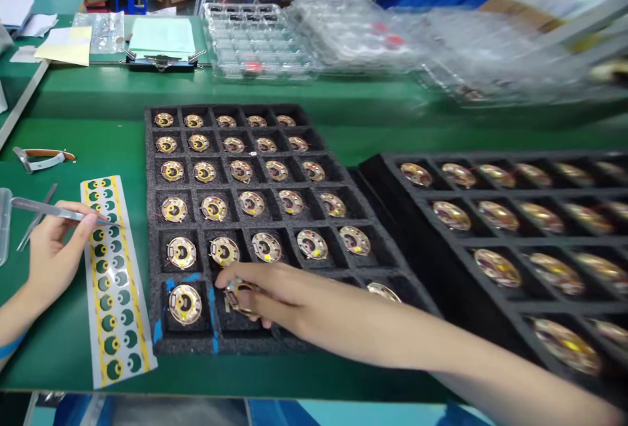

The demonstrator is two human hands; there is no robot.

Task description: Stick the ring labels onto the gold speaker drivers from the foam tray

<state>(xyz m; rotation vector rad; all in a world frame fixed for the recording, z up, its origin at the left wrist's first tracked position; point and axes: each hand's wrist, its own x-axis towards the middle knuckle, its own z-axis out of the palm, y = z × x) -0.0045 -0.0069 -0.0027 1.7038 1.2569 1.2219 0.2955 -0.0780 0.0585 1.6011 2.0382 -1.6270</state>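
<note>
At the left of the frame, my left hand (61,252) pinches metal tweezers (39,205) over a yellow-edged strip (118,288). At lower centre, my right hand (284,288) grips a round metallic part (232,294) at the bottom row of the black foam tray (189,343) on the green table (49,370).

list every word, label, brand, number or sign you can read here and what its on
No text can be read.
Papers at the back: any print is too small or blurred.
Red patches on the clear plastic trays: too blurred.
Round gold parts: any markings too small.
Yellow-and-white sheet: shapes, no legible words.
</note>
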